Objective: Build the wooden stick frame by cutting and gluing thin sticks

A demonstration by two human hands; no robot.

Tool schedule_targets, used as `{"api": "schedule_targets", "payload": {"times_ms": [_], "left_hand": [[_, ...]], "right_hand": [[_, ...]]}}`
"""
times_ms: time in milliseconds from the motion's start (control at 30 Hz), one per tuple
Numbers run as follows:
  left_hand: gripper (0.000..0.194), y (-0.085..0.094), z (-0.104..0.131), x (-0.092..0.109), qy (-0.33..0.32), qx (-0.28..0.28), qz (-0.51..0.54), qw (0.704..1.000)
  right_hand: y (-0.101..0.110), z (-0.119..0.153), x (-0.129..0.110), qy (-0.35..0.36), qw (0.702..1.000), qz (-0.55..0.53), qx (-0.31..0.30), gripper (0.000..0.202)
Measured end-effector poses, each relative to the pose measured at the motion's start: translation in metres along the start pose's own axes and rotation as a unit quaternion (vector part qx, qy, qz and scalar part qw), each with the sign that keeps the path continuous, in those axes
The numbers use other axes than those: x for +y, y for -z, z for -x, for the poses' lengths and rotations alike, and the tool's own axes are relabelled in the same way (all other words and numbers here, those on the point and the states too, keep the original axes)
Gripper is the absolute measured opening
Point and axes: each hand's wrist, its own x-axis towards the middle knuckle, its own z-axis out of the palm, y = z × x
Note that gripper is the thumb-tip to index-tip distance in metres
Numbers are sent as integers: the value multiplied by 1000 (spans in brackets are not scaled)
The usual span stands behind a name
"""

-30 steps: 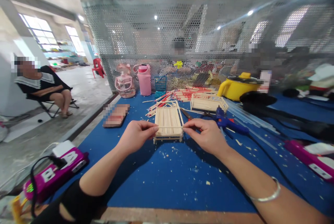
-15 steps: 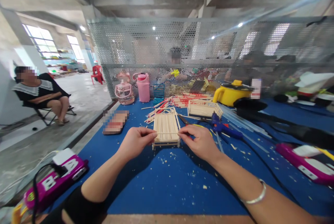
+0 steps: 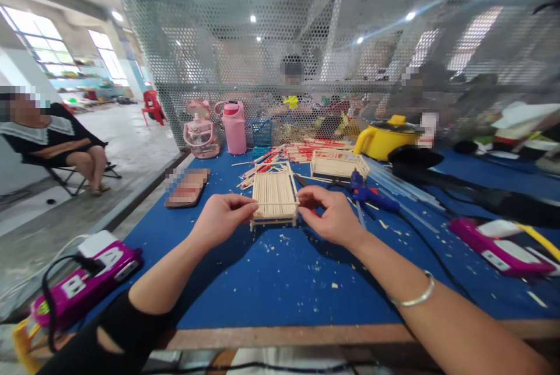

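Observation:
In the head view, a small bed-like frame of pale wooden sticks stands on the blue table between my hands. A thin wooden stick lies crosswise over its near end. My left hand pinches the left end of that stick between thumb and fingertips. At the other end, the bent fingers and thumb of my right hand close on the stick beside the frame's near right corner. Behind the frame lies a pile of red-tipped sticks. A second stick frame sits to the right of it.
A blue glue gun with its cord lies right of my right hand, near clear glue sticks. A yellow pot, pink bottle and phone stand or lie around. Purple power strips flank the table. A person sits at left.
The camera view has tilted down, so everything sits higher in the picture and the table's front edge shows more. Both hands stay at the stick; my right fingers look slightly more spread.

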Motion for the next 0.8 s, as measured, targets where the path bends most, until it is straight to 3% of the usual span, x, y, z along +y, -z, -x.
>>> {"api": "schedule_targets", "payload": {"times_ms": [133,433,800], "left_hand": [[35,0,0,-1,6,0,8,1000],[32,0,0,-1,1,5,6,1000],[36,6,0,6,39,-32,28,998]], "right_hand": [[2,1,2,-35,998,-50,8,34],[-1,-2,0,23,999,26,10,9],[-2,-4,0,32,998,63,7,11]]}}
